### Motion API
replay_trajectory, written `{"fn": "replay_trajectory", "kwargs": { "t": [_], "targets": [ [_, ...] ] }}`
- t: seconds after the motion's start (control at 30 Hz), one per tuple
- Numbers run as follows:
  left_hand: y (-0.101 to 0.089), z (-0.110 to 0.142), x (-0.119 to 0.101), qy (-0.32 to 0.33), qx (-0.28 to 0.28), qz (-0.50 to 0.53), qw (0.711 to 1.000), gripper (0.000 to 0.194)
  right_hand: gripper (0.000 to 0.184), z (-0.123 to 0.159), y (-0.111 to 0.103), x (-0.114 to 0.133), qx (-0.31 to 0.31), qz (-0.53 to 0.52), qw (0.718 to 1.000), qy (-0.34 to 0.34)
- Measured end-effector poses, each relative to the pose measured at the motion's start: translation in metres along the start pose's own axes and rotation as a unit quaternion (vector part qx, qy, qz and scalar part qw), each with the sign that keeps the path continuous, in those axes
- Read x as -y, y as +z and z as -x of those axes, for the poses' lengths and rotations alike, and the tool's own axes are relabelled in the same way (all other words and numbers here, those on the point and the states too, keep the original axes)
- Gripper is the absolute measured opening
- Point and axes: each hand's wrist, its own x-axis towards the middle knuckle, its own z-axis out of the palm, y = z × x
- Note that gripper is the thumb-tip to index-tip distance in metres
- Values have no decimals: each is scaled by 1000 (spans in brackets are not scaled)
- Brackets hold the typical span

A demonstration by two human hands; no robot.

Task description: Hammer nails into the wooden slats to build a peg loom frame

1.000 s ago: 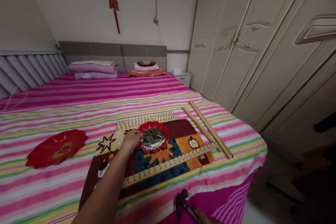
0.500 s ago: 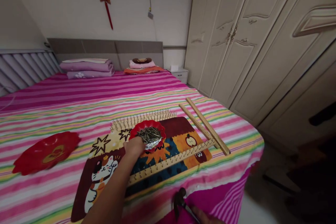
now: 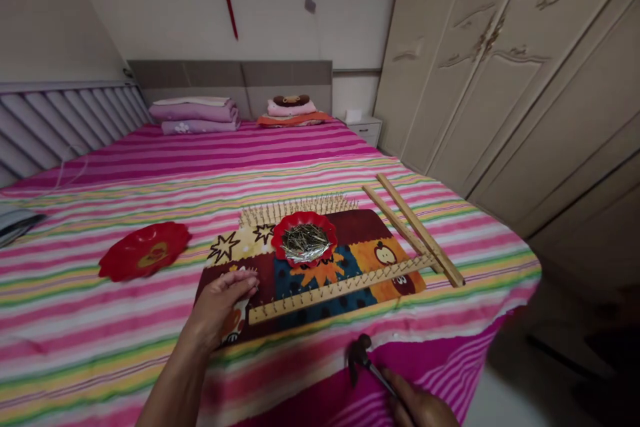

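Note:
My left hand point(image 3: 227, 299) is above the left part of a patterned mat point(image 3: 356, 235), fingers pinched together. Thin nail tips point(image 3: 251, 271) seem to stick out of the pinch; most of what it holds is hidden. Behind it and to the right, a red scalloped bowl point(image 3: 278, 248) full of nails point(image 3: 306, 241) stands on the mat. Along the mat's near side lies a wooden strip point(image 3: 320, 293) with a row of upright nails. My right hand point(image 3: 417, 407), at the bottom edge, is wrapped round the handle of a claw hammer point(image 3: 364, 359), held over the bed's near edge.
Two plain wooden strips point(image 3: 419, 230) lie at the mat's right, one by the nailed strip's end. Nail-studded strips point(image 3: 295, 209) lie behind the bowl. A red plate point(image 3: 145, 251) is on the striped bedsheet point(image 3: 90, 320) at left. Wardrobes point(image 3: 465, 67) stand along the right.
My left hand has come out of the bowl of nails and moved left and toward me. The hammer stays in my right hand. The whole view has shifted a little.

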Motion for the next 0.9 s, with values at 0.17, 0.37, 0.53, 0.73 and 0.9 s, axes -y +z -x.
{"fn": "replay_trajectory", "kwargs": {
  "t": [0.17,0.37,0.53,0.73,0.9],
  "targets": [
    [-23,15,41,17,-37,-78,996,47,44,2,-3,7,13,35,999,14],
    [-28,13,73,60,-78,-136,986,41,43,1,-1,6,5,50,999,10],
    [-23,16,74,60,-116,-184,974,29,43,0,-1,7,9,60,998,12],
    [-19,23,72,69,-106,-246,961,23,41,2,-2,5,-6,41,999,4],
    [-15,26,75,131,-103,-292,942,18,41,0,-4,23,10,-57,998,-6]
  ]
}}
